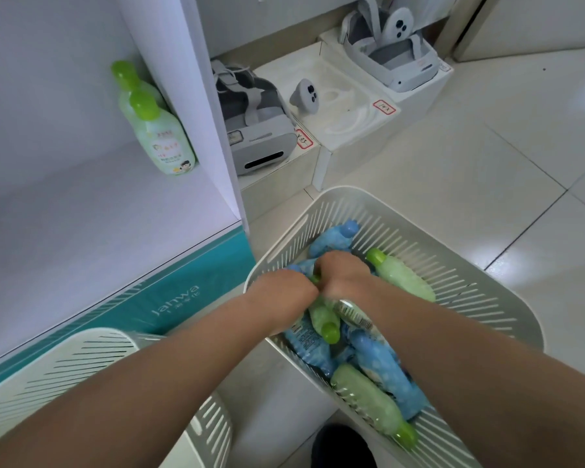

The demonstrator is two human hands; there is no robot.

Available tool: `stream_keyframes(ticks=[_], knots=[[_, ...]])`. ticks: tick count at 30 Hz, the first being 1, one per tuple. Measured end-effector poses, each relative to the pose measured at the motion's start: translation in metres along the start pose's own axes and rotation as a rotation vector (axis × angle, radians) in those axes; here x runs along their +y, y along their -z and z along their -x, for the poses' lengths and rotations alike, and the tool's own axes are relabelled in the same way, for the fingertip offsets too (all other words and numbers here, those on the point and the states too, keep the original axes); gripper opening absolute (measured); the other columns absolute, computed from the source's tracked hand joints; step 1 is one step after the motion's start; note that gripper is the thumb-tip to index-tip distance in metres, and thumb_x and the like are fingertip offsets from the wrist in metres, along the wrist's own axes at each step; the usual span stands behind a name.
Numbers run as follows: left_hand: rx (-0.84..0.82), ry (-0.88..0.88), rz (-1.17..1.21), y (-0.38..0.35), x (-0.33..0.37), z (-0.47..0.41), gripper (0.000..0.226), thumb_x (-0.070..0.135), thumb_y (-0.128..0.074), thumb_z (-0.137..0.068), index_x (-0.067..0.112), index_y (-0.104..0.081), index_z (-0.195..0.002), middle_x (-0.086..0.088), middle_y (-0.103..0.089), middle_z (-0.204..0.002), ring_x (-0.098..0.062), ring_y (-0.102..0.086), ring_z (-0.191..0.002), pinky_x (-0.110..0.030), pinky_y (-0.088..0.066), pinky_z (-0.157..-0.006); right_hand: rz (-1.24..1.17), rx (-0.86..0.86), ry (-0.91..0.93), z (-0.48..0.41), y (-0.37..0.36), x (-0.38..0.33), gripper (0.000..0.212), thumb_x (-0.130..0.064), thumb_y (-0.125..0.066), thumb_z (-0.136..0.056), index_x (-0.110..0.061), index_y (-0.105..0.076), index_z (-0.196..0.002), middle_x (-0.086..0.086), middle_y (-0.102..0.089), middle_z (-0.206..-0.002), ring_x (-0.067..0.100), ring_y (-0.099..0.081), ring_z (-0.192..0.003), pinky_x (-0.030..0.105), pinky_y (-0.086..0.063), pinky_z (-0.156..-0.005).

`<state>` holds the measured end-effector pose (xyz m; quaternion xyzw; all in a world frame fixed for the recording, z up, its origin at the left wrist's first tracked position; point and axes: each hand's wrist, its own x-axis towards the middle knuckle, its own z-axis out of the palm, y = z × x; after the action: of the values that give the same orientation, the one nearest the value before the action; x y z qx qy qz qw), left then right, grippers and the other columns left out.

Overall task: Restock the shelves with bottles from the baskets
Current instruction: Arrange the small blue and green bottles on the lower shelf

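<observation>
A white slatted basket (480, 298) on the floor holds several green and blue bottles lying down. Both my hands are inside it, side by side. My left hand (281, 295) grips a green bottle (323, 315) whose cap points toward me. My right hand (345, 275) curls its fingers down round a bottle in the pile; its fingertips and most of that bottle are hidden. Other green bottles (402, 275) (368, 400) and blue bottles (335, 238) (385, 373) lie around them. Two green-capped bottles (159, 130) stand at the back right corner of the white shelf (81, 231).
A second white slatted basket (81, 363) sits at the lower left, by the shelf's teal front edge (183, 295). Right of the shelf, white boxes (345, 109) hold grey headsets and controllers. Tiled floor stretches to the right. A dark shoe tip (343, 447) shows at the bottom.
</observation>
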<state>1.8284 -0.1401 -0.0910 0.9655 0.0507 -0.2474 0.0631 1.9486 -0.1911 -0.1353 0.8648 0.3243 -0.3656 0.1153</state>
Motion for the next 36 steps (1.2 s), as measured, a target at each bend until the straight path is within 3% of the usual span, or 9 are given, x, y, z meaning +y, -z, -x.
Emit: stream_keyframes(ticks=[4,8,11,17,21,24,27,29,36], knots=[[0.052,0.08,0.146,0.002,-0.01,0.012,0.02,0.007,-0.055,-0.087,0.01,-0.059,-0.106,-0.009,-0.058,-0.108,-0.029,-0.059,-0.098,-0.038,-0.049,-0.078,-0.012,-0.01,0.079,0.011,0.013,0.005,0.045,-0.037,-0.069,-0.074,-0.015,-0.06,-0.112,0.007,-0.063,-0.102,0.025,-0.062,-0.097,0.032,-0.049,-0.076],[0.121,0.16,0.229,0.007,-0.012,0.025,0.015,0.013,-0.06,-0.085,0.012,-0.06,-0.1,-0.007,-0.061,-0.102,-0.028,-0.059,-0.098,-0.039,-0.051,-0.08,0.029,-0.016,0.222,0.034,0.035,0.018,0.042,-0.048,-0.062,-0.08,-0.009,-0.067,-0.096,0.004,-0.061,-0.082,0.021,-0.06,-0.082,0.027,-0.044,-0.063],[0.159,0.189,0.299,0.015,-0.014,0.036,0.03,0.023,-0.065,-0.086,0.017,-0.06,-0.116,-0.004,-0.062,-0.111,-0.025,-0.058,-0.105,-0.037,-0.048,-0.089,0.105,-0.055,0.248,0.048,0.044,0.019,0.058,-0.061,-0.062,-0.077,-0.008,-0.069,-0.099,0.007,-0.068,-0.09,0.02,-0.064,-0.084,0.028,-0.047,-0.068],[0.288,0.324,0.542,0.044,-0.022,0.064,0.034,0.031,-0.072,-0.08,0.018,-0.062,-0.11,-0.002,-0.062,-0.11,-0.021,-0.055,-0.103,-0.027,-0.04,-0.077,0.196,-0.103,0.298,0.08,0.054,0.018,0.046,-0.041,-0.07,-0.077,-0.007,-0.064,-0.108,0.011,-0.071,-0.091,0.018,-0.059,-0.062,0.025,-0.048,-0.057],[0.368,0.406,0.678,0.061,-0.029,0.084,0.036,0.032,-0.077,-0.074,0.017,-0.066,-0.105,-0.002,-0.063,-0.105,-0.019,-0.055,-0.097,-0.026,-0.04,-0.074,0.176,0.036,0.322,0.1,0.059,0.017,0.028,-0.037,-0.067,-0.078,-0.017,-0.049,-0.088,0.0,-0.057,-0.087,0.017,-0.053,-0.075,0.026,-0.04,-0.056],[0.408,0.445,0.717,0.074,-0.031,0.1,0.035,0.033,-0.079,-0.072,0.019,-0.067,-0.102,0.001,-0.062,-0.102,-0.017,-0.055,-0.093,-0.03,-0.047,-0.078,0.181,0.155,0.334,0.12,0.071,0.013,0.032,-0.038,-0.064,-0.08,-0.027,-0.036,-0.067,-0.008,-0.041,-0.073,0.016,-0.046,-0.081,0.024,-0.034,-0.054],[0.446,0.469,0.732,0.085,-0.032,0.114,0.033,0.033,-0.078,-0.072,0.021,-0.067,-0.101,0.002,-0.063,-0.101,-0.015,-0.056,-0.092,-0.03,-0.049,-0.079,0.127,0.278,0.311,0.133,0.082,0.011,0.027,-0.039,-0.065,-0.076,-0.019,-0.048,-0.081,0.0,-0.053,-0.086,0.018,-0.049,-0.081,0.023,-0.031,-0.05],[0.465,0.482,0.734,0.092,-0.034,0.124,0.032,0.033,-0.077,-0.073,0.021,-0.067,-0.101,0.002,-0.063,-0.102,-0.015,-0.057,-0.092,-0.027,-0.047,-0.076,0.086,0.343,0.306,0.141,0.087,0.008,0.03,-0.04,-0.066,-0.075,-0.018,-0.051,-0.089,0.003,-0.058,-0.095,0.02,-0.054,-0.086,0.025,-0.036,-0.058],[0.532,0.583,0.718,0.111,-0.042,0.165,0.03,0.032,-0.076,-0.076,0.02,-0.067,-0.103,0.002,-0.063,-0.101,-0.015,-0.057,-0.091,-0.028,-0.049,-0.075,0.042,0.517,0.364,0.18,0.112,-0.015,0.028,-0.04,-0.067,-0.072,-0.017,-0.054,-0.082,0.001,-0.061,-0.09,0.021,-0.056,-0.082,0.026,-0.04,-0.061]])
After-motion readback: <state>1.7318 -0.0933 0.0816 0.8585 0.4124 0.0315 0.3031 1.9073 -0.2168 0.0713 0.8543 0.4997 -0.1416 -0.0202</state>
